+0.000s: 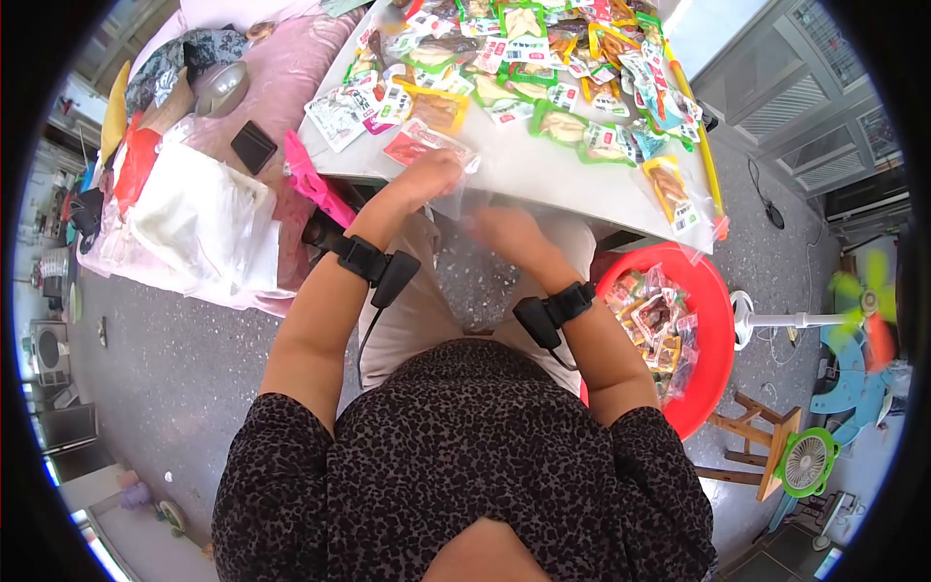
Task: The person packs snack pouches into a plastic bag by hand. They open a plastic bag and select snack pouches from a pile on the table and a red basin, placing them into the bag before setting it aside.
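At the table's near edge, my left hand [433,178] is closed, its fingers gripping a clear plastic bag [450,204] that hangs toward my lap. Right by those fingers lies a red and white food packet [407,145], partly covered by the hand. My right hand [508,235] is lower and to the right, close to the bag, its fingers smeared by motion. Just beyond my left hand are a yellow-edged food packet [438,109] and a white printed packet [344,114].
Many sealed food packets [562,126] cover the white table [543,179]. A red tub [716,339] of packets stands on the floor at my right. To the left is a pink-covered bed [281,87] with white sheeting [199,213]. A white fan stand [786,320] is farther right.
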`<state>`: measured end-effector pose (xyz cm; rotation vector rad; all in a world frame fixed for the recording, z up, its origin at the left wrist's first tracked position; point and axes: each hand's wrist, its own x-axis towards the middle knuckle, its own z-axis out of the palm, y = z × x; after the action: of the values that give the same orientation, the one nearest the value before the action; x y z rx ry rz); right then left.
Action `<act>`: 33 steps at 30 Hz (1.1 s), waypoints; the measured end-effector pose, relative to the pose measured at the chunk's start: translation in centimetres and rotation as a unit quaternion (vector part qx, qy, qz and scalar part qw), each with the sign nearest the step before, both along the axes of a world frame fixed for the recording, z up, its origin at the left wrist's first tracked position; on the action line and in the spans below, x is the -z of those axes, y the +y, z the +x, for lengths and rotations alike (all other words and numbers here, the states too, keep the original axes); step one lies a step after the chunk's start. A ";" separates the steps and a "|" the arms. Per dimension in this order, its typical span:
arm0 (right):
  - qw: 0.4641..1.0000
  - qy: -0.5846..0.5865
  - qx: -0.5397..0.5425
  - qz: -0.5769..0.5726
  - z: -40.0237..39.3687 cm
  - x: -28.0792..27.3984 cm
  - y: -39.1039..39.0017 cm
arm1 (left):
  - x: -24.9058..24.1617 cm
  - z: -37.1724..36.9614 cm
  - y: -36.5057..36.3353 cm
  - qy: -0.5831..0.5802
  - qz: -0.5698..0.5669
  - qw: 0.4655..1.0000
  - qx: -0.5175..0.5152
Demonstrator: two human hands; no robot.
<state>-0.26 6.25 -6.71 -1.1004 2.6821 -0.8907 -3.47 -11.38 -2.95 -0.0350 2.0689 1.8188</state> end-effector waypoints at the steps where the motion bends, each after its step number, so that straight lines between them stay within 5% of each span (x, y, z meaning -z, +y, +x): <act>1: 0.998 -0.040 -0.013 -0.044 0.1 -0.1 0.6 | -0.2 -0.1 0.0 0.011 -0.021 1.000 0.001; 5: 0.989 -0.072 -0.007 -0.125 -0.1 -1.3 4.0 | -0.4 -0.4 -0.1 0.062 -0.117 0.990 0.049; 8: 0.862 -0.335 0.125 -0.358 1.2 -3.9 6.5 | 0.4 -0.7 0.2 0.057 -0.119 0.990 0.051; 11: 0.752 -0.386 0.240 -0.477 0.9 -4.9 8.0 | 0.2 -0.6 0.7 0.051 -0.137 0.987 0.061; 17: 0.697 -0.367 0.294 -0.541 1.1 -7.8 6.8 | -1.7 -0.2 1.2 0.134 -0.221 0.962 0.087; 26: 0.762 -0.325 0.293 -0.478 0.1 -6.6 5.1 | -1.3 -0.5 1.6 0.182 -0.278 0.939 0.090; 33: 0.726 -0.402 0.242 -0.502 0.7 -4.3 1.9 | -2.8 0.5 3.7 0.214 -0.286 0.932 0.061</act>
<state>0.43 8.14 -2.43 0.1201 1.6167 -2.3536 -2.98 -7.66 -0.11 0.3557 2.7709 1.1650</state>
